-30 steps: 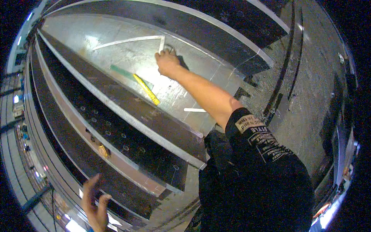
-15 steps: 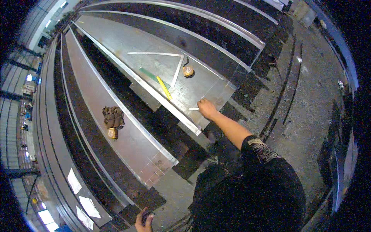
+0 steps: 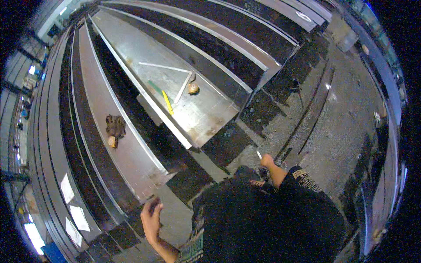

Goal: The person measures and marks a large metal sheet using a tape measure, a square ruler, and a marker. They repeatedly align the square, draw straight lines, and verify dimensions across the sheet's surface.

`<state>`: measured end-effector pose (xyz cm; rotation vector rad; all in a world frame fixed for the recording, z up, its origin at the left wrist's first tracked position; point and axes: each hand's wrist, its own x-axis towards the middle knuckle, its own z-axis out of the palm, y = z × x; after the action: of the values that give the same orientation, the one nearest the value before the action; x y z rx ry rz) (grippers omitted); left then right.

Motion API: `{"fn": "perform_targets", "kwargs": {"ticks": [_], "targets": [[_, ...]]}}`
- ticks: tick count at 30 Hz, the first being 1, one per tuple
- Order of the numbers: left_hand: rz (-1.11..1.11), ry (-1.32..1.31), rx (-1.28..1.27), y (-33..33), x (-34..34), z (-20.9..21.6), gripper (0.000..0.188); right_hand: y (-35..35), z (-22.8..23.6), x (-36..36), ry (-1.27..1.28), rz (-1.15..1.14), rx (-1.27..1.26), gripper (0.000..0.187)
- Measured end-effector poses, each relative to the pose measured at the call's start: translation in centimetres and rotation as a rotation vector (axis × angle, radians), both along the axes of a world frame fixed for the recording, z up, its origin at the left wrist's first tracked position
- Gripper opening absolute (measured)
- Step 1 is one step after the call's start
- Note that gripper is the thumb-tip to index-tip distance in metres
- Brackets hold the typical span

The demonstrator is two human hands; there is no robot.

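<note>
My right hand [image 3: 266, 161] is closed on a short white stick [image 3: 259, 154] that looks like chalk, held low beyond the near end of the steel beam [image 3: 206, 111]. My left hand [image 3: 151, 221] is raised at the lower left with curled fingers, near the end of another beam [image 3: 144, 175]. Something dark shows at its fingertips, too blurred to name. On the beam in the middle lie an angled metal square [image 3: 183, 87], a tape measure [image 3: 193, 89], a slim yellow tool [image 3: 167, 103] and a green strip [image 3: 154, 86].
Brown work gloves [image 3: 115, 126] and a second tape measure [image 3: 112, 141] rest on the left beam. White papers [image 3: 79, 218] lie farther left. Several long beams run side by side with dark gaps between them. Concrete floor [image 3: 315, 118] spreads to the right.
My right hand has drawn back off the middle beam's end, with the white stick in it. The left hand has come up farther into view. The whole view has shifted.
</note>
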<state>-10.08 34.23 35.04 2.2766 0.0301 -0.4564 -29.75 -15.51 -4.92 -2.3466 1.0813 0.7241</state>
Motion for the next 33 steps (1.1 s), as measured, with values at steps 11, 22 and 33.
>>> {"fn": "perform_targets", "kwargs": {"ticks": [11, 22, 33], "targets": [[-0.397, -0.010, -0.131, -22.1, 5.7, -4.3, 0.043, -10.5, -1.1, -18.1, 0.214, -0.027, 0.245, 0.039], [-0.289, -0.161, 0.126, -33.8, 27.0, -15.1, 0.030, -15.1, 6.0, 3.8, -0.079, -0.263, 0.213, 0.034], [-0.509, -0.395, 0.820, -32.2, 44.7, -39.1, 0.047, -9.8, 6.9, -0.6, -0.136, -0.538, 0.243, 0.014]]}}
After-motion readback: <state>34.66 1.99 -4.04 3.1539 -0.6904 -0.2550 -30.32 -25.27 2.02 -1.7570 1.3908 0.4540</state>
